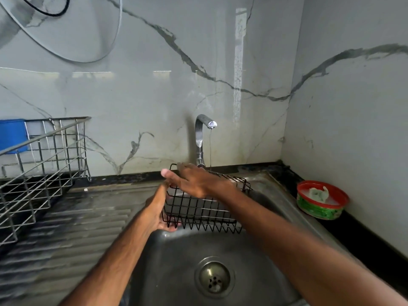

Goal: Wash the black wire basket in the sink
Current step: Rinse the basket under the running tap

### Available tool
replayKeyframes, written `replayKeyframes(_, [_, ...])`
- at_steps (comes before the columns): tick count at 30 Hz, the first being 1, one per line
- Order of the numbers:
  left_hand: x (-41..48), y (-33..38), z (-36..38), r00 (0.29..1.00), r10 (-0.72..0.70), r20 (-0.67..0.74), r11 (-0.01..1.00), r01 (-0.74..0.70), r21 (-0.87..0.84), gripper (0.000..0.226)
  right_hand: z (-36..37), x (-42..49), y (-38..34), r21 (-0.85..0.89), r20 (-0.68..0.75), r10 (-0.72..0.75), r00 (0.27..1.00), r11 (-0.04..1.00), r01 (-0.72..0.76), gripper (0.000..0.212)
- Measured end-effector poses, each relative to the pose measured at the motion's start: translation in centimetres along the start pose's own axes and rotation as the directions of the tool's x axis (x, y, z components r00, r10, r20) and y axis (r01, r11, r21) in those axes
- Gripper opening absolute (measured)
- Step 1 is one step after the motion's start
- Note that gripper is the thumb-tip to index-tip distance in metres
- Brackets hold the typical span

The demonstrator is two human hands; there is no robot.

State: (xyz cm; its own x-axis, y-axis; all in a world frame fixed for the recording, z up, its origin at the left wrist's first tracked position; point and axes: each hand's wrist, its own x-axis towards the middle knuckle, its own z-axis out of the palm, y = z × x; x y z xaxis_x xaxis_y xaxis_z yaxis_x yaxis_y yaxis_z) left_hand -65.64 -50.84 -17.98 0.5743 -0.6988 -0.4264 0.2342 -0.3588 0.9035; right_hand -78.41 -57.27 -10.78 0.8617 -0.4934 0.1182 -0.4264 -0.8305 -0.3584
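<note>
Basket: black wire basket [205, 212], centre frame, held over the sink [172, 279] under the tap [202, 133].
Left hand [157, 214]: fingers curled round its left end, gripping.
Right hand [195, 182]: fingers straight, flat on the top rim.
Tip: the stream is thin, so turn the basket until every wire is wetted.

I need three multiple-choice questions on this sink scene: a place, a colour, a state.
1. Where is the green tub? A. on the counter right of the sink B. inside the sink C. on the wall
2. The container by the steel dish rack is: A. yellow B. blue C. white
3. The left hand: A. grips the black wire basket B. hangs idle C. holds a cup
Answers: A, it stands beside the sink; B, its wall is plainly blue; A, it curls round the basket's end.
</note>
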Motion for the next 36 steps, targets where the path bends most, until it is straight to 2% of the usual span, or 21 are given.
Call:
replayKeyframes(2, [0.0, 0.3, -0.4, 1.0, -0.007, 0.01, 1.0, 0.007, -0.03, 0.086, -0.2, 0.6, -0.1, 0.018, -0.002, -0.017, 1.0, 1.0, 0.017, 0.103])
replayKeyframes(5, [0.6, 0.4, -0.8, 0.999, 0.02, 0.026, 1.0, -0.02, -0.003, 0.093, -0.9, 0.8, 1.5, 0.136, 0.051, -0.012, 0.999, 0.991, 0.005, 0.08])
replayKeyframes(6, [0.7, 0.5, -1.0, 1.0, 0.019, 0.023, 1.0, -0.019, 0.001, 0.093, -1.1, 0.7, 2.7, 0.182, 0.085, 0.02, 0.996, 0.983, -0.035, 0.077])
replayKeyframes(9, [0.8, 0.4, -1.6, 1.0, 0.01, 0.001, 1.0, -0.01, -0.016, 0.089, -1.6, -0.6, 7.4, 0.219, 0.127, 0.223, 0.966, 0.944, -0.247, 0.085])
replayKeyframes(13, [0.8, 0.3, -2.3, 1.0, 0.015, -0.024, 1.0, -0.015, 0.002, 0.087, -1.3, -3.5, 11.0, 0.163, 0.072, 0.397, 0.915, 0.9, -0.404, 0.082])
replayKeyframes(15, [0.7, 0.2, -2.4, 1.0, 0.005, -0.026, 1.0, -0.005, 0.008, 0.084, -0.8, -3.9, 10.3, 0.127, -0.005, 0.372, 0.928, 0.921, -0.368, 0.088])
replayKeyframes(18, [0.9, 0.4, -2.8, 0.999, -0.001, -0.034, 1.0, 0.002, 0.006, 0.084, -0.1, -2.7, 6.9, 0.07, -0.072, 0.206, 0.976, 0.977, -0.202, 0.085])
replayKeyframes(21, [1.3, 0.3, -2.9, 0.999, 0.003, -0.032, 1.0, -0.004, -0.015, 0.126, 0.9, -1.3, 2.2, 0.046, -0.074, -0.004, 0.997, 0.999, 0.008, 0.093])
replayKeyframes(23, [1.8, 0.1, -3.1, 1.0, 0.007, -0.024, 0.999, -0.007, -0.037, 0.146, 1.5, -0.8, 0.3, -0.056, -0.073, -0.1, 0.992, 0.994, 0.096, 0.088])
replayKeyframes(24, [1.7, 0.2, -3.1, 1.0, 0.002, -0.015, 0.999, -0.003, -0.047, 0.146, 1.7, -0.7, -0.1, -0.095, -0.088, -0.128, 0.988, 0.988, 0.119, 0.084])
replayKeyframes(27, [1.0, 0.7, -3.0, 1.0, -0.004, -0.009, 0.999, 0.003, -0.053, 0.121, 1.4, -0.9, 1.0, -0.17, -0.177, -0.214, 0.961, 0.968, 0.184, 0.073])
replayKeyframes(29, [0.4, 0.9, -2.9, 1.0, 0.005, -0.014, 1.0, -0.005, -0.03, 0.101, 1.0, -1.6, 2.6, -0.18, -0.183, -0.194, 0.964, 0.97, 0.161, 0.067])
replayKeyframes(31, [-0.4, 1.0, -2.9, 1.0, 0.008, -0.01, 1.0, -0.008, -0.014, 0.089, 0.5, -2.6, 5.4, -0.086, -0.171, -0.081, 0.982, 0.994, 0.067, 0.064])
replayKeyframes(36, [-0.8, 0.8, -3.7, 0.999, -0.005, -0.033, 1.0, 0.004, -0.013, 0.087, 0.3, -4.7, 11.3, 0.086, -0.124, 0.09, 0.988, 0.993, -0.08, 0.067])
